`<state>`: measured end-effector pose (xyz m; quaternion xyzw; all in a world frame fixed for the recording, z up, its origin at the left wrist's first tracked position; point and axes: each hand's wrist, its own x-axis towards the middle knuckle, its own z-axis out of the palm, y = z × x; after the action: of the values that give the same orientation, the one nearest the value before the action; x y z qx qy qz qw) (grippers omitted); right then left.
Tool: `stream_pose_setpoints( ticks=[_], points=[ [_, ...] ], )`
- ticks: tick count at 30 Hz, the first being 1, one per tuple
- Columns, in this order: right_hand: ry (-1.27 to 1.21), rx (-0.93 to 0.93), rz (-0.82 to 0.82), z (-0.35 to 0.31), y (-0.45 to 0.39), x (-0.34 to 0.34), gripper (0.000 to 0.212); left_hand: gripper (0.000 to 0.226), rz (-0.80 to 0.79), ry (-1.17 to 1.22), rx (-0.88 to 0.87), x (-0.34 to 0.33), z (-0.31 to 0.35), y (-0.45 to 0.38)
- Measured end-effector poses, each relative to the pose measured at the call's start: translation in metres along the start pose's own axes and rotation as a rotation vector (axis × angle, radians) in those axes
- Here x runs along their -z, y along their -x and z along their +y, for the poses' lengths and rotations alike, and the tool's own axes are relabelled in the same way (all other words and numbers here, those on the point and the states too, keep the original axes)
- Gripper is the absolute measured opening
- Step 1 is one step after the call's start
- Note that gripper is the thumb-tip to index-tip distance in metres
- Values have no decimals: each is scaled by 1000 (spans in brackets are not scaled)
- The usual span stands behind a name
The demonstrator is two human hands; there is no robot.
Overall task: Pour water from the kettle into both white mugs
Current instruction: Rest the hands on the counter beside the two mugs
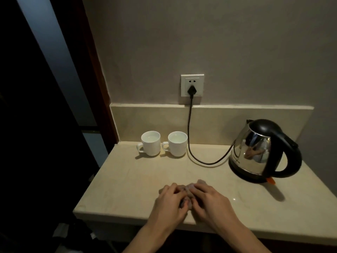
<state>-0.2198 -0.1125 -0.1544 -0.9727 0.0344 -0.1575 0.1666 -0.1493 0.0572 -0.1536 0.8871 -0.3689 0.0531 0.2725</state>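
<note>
A pale stone counter (127,189) holds two white mugs (165,146) at the back left, both seemingly holding water, and the kettle (262,150) on its base at right. The left hand (169,203) and right hand (209,201) lie flat near the front edge, fingers gently spread, holding nothing. If more pouring is needed, grip the handle firmly and tip slowly.

No legible text or markings anywhere, perhaps for the dimness of the view.

dim room; beige wall (237,42), cream stone counter (136,189), dark doorframe (94,70).
</note>
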Motion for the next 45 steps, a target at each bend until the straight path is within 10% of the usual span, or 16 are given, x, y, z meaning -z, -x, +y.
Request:
stream_pose_setpoints(
  ticks=[10, 34, 45],
  points=[
    [91, -252, 71, 85, -6, 35, 36, 32, -98, 30, -107, -54, 63, -93],
    [-41, 78, -24, -26, -39, -17, 38, 24, 39, 10, 106, 19, -33, -15],
    [90, -228, 42, 76, 0, 25, 40, 29, -78, 58, -78, -46, 57, -80]
  ],
)
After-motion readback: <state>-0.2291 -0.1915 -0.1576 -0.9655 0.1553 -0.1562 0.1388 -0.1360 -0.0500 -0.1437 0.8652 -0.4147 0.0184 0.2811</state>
